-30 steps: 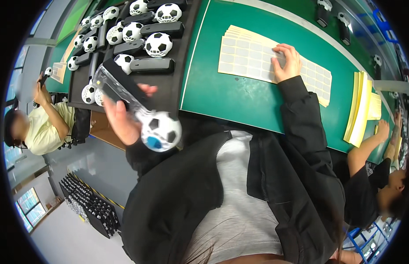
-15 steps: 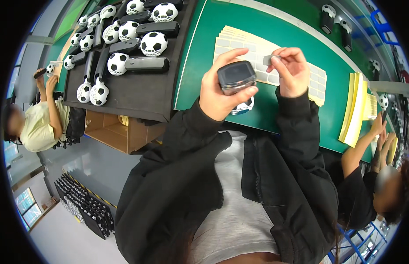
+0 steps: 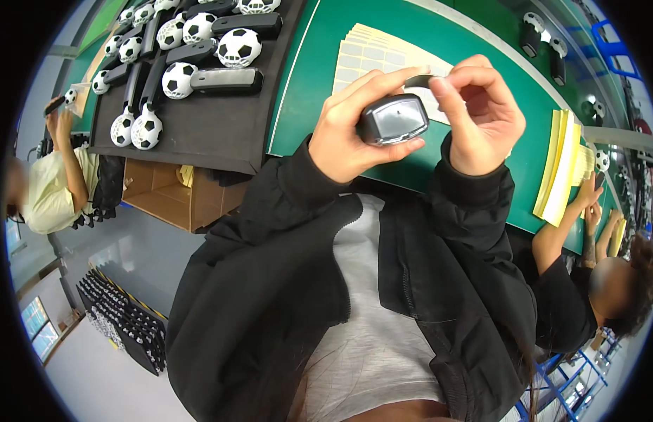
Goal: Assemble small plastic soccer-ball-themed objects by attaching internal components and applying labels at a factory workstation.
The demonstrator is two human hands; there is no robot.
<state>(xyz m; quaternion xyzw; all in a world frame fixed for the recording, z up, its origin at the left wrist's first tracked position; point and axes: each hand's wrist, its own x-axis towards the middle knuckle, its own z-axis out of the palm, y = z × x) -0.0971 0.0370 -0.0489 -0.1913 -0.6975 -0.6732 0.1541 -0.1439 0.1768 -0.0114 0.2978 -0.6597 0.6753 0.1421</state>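
Observation:
My left hand grips a black handle-shaped part end-on, close to my chest; its grey end face points up at me. My right hand pinches a small pale sticker between thumb and forefinger, just above that end face. Behind both hands a sheet of pale rectangular stickers lies on the green table.
A black tray at the left holds several black handles with football-patterned balls. An open cardboard box sits below it. A stack of yellow sheets lies right. A person in yellow works at the left, another person's arm at the right.
My left hand carried the black part with its ball from the tray side to the front of my chest. My right hand lifted off the sticker sheet with a sticker and came beside it.

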